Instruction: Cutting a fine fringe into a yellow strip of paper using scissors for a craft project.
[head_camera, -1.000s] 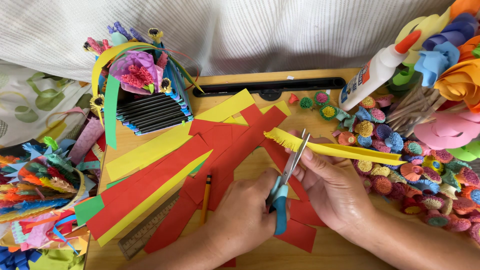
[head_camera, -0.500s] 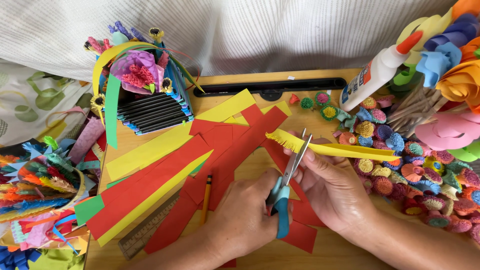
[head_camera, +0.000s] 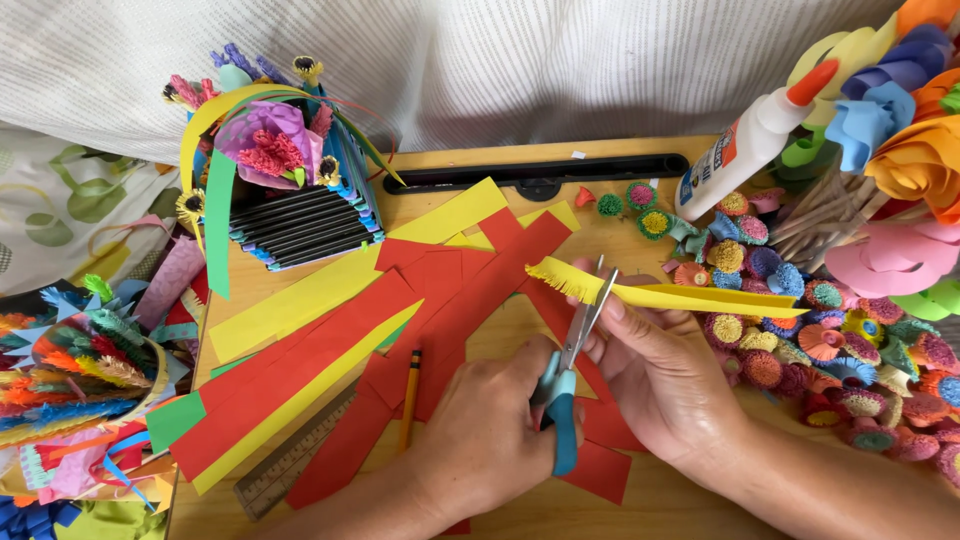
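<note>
My left hand (head_camera: 490, 440) grips the blue handles of a pair of scissors (head_camera: 583, 318). The blades point up and meet the lower edge of a long yellow paper strip (head_camera: 700, 298). My right hand (head_camera: 665, 375) pinches that strip from below and holds it level above the table. The strip's left end (head_camera: 558, 278) is cut into a fine fringe. Both hands are over a fan of red and yellow paper strips (head_camera: 330, 340) on the wooden board (head_camera: 520, 500).
A pencil (head_camera: 410, 395) and a ruler (head_camera: 290, 465) lie among the strips. A paper basket with flowers (head_camera: 290, 190) stands at the back left. A glue bottle (head_camera: 745, 150), wooden sticks (head_camera: 830, 210) and several quilled paper flowers (head_camera: 800, 320) crowd the right side.
The scissors have shifted slightly along the yellow strip and the strip has tilted a little. Both hands stay in nearly the same place.
</note>
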